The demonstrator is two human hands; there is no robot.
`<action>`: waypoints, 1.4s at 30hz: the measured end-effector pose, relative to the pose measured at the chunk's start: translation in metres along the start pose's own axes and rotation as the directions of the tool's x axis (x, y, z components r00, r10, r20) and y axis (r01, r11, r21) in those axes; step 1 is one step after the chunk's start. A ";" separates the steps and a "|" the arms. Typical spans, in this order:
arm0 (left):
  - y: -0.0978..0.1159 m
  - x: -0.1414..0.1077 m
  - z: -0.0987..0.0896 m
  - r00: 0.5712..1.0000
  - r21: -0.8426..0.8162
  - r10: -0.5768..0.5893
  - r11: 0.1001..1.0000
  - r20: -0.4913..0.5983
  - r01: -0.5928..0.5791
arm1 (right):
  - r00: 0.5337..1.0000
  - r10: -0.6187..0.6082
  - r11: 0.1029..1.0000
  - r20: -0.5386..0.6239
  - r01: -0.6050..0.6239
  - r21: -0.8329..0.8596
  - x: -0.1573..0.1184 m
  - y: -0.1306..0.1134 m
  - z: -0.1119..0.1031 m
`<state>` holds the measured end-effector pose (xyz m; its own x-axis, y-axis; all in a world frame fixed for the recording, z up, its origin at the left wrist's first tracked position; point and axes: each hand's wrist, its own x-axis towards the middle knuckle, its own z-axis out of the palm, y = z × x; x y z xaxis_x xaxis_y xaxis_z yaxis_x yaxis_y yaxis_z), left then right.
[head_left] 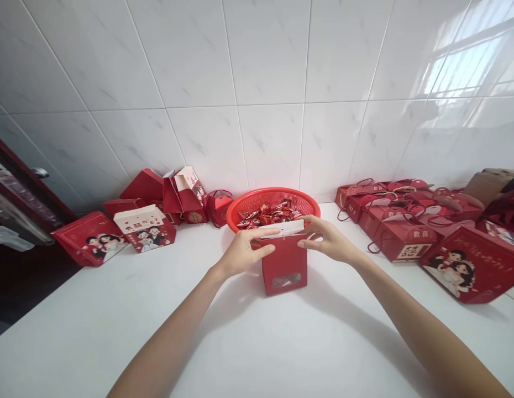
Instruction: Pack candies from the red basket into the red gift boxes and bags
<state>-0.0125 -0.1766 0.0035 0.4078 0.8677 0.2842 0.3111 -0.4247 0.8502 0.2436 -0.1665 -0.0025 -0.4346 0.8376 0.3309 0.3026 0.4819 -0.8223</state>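
Observation:
A red paper gift box (284, 262) with a small clear window low on its front stands upright on the white table. My left hand (246, 249) grips its top left edge, thumb on the front and fingers toward the back. On the top right edge, my right hand (323, 237) pinches the box, thumb in front. A white flap (284, 229) rises along the top between both hands. Right behind the box sits a red plastic basket (273, 193) holding many wrapped candies (268, 214). The box's back side is hidden.
Several red gift boxes (147, 229), some with a cartoon couple, stand at the left. More red boxes (393, 221) with cord handles are packed at the right, beside a larger printed box (468, 265). A tiled wall (269, 132) closes off the back.

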 end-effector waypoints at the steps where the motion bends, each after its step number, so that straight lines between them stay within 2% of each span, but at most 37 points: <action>1: 0.000 0.000 0.001 1.000 -0.005 0.016 1.000 -0.024 -0.016 | 1.000 0.000 1.000 -0.006 0.000 0.018 0.002 0.001 0.001; 6: -0.001 0.003 0.004 0.990 -0.083 0.048 0.995 -0.134 -0.060 | 1.000 0.011 0.993 -0.029 -0.008 0.115 0.007 0.000 0.003; 11: -0.006 0.004 0.004 0.993 -0.168 -0.003 0.986 -0.114 -0.016 | 1.000 0.017 0.992 -0.013 -0.015 0.127 0.006 -0.003 0.004; 15: -0.008 0.004 0.006 0.989 -0.146 0.023 0.988 -0.145 -0.044 | 1.000 0.019 0.991 -0.019 -0.017 0.135 0.006 -0.005 0.005; 19: -0.013 0.006 0.009 0.981 -0.057 0.082 0.994 -0.178 -0.094 | 0.998 0.046 0.993 -0.038 -0.042 0.114 0.007 -0.004 0.005; 23: -0.014 0.006 0.008 0.984 0.000 0.075 0.997 -0.164 -0.077 | 0.999 0.025 0.996 -0.033 -0.022 0.090 0.008 0.000 0.005; 26: -0.011 0.005 0.003 0.994 0.026 0.039 0.999 -0.100 -0.037 | 0.999 0.008 0.997 -0.034 -0.005 0.074 0.009 0.003 0.005; 34: -0.008 0.005 0.000 0.999 -0.039 -0.035 0.999 -0.024 0.034 | 0.999 -0.027 0.999 -0.039 0.028 0.029 0.006 0.003 0.004; 39: -0.005 0.004 0.006 1.000 -0.045 0.007 0.999 -0.029 -0.009 | 1.000 -0.013 0.999 0.019 0.012 0.044 0.002 0.002 0.008; 42: -0.008 0.005 0.008 0.998 -0.024 0.036 0.999 -0.054 -0.037 | 0.999 -0.039 0.998 -0.015 0.038 -0.054 -0.010 -0.007 0.003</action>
<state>-0.0061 -0.1711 -0.0053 0.3713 0.8648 0.3380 0.2750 -0.4501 0.8496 0.2436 -0.1785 -0.0015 -0.4331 0.8219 0.3701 0.3313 0.5270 -0.7826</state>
